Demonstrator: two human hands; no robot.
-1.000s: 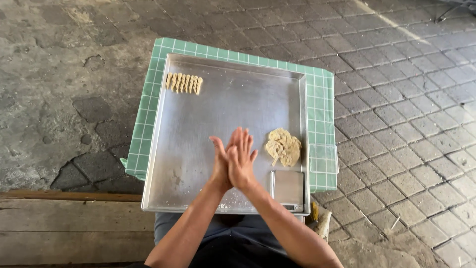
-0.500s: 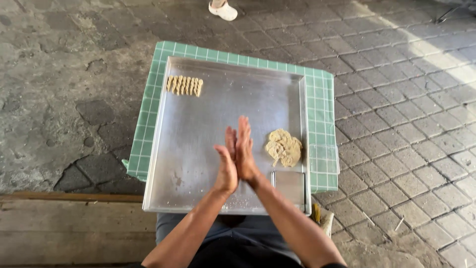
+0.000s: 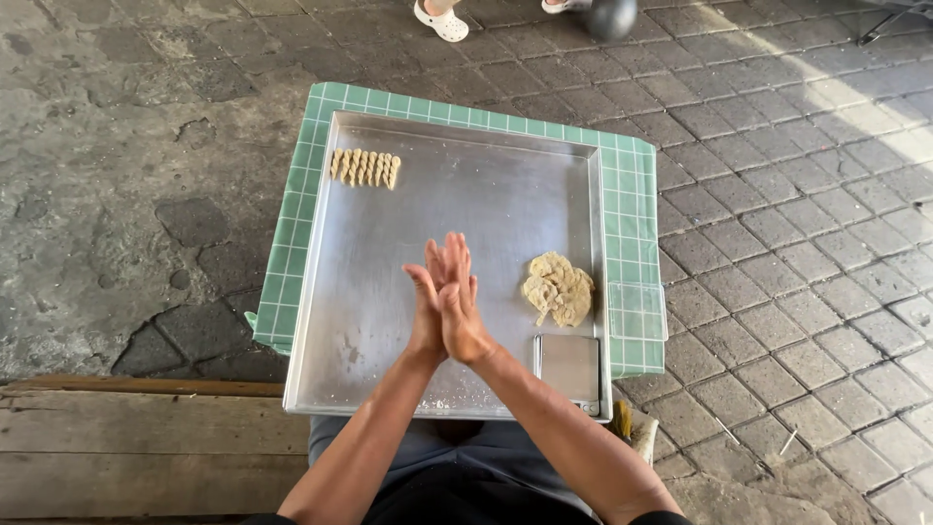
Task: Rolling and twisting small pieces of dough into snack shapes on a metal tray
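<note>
Since the earlier frame the palms have slid: left hand and right hand press flat together over the metal tray. One row of shaped pieces done; dough lump remains beside them.

The left hand and right hand are pressed palm to palm, fingers straight and pointing away from the body, raised over the middle of the tray. Whether anything lies between the palms cannot be told. A pale, lumpy dough mass rests on the tray just right of the hands, apart from them. A row of small twisted dough pieces lies side by side at the tray's far left corner.
</note>
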